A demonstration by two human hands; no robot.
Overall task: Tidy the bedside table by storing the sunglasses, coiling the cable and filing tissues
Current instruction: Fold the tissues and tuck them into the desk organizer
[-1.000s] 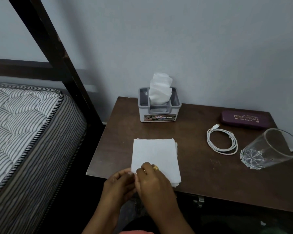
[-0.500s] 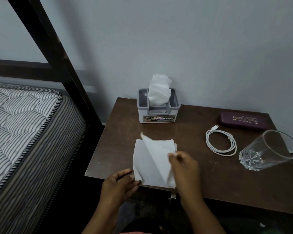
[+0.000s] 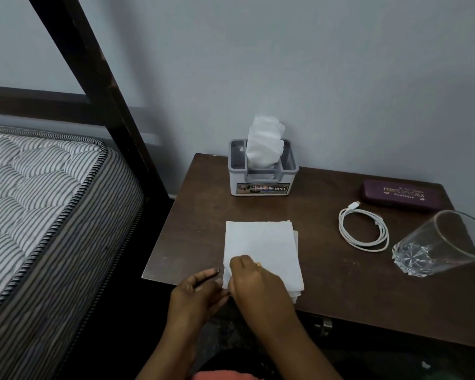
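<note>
Your view looks down on a dark wooden surface beside a bed. Half a second ago your right hand held one sheet up off the tissues, swung toward the right. Now that sheet lies flat, and the tissues form one squared white stack near the front edge of the surface.

Your right hand is back at the stack's near-left corner with its fingers bent down onto the paper. You cannot tell whether they pinch a sheet or only press. Your left hand rests just beside that corner, fingers fairly straight, touching the stack's edge and holding nothing.

The holder, already stuffed with tissue, stands at the back, well apart from the stack. To the right are the cable, lying in a loose coil, and the closed case.

The stack looks evened up, so filing it in the holder is probably what remains.
</note>
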